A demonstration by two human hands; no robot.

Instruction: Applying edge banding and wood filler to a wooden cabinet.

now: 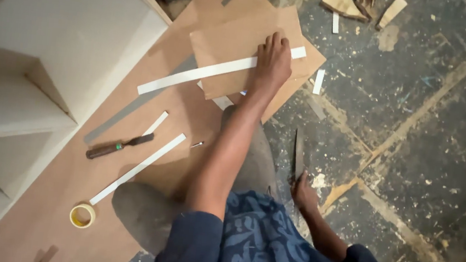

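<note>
My left hand (273, 62) presses flat on a brown board piece (231, 40), its fingers over one end of a long white strip (204, 72) that lies across the piece. The piece rests on a larger brown sheet (63, 188) spread over the floor. My right hand (304, 195) is low beside my knee and grips a thin dark blade (299, 150) that points away from me. A second white strip (138, 167) and a wooden-handled chisel (117, 147) lie on the sheet to the left of my arm.
A white shelved cabinet (50, 40) lies along the sheet's left edge. A roll of tape (82, 215) sits near the bottom left. A grey strip (130, 107) crosses the sheet. Wood offcuts (347, 3) litter the dark, dusty floor (432, 130) at the top.
</note>
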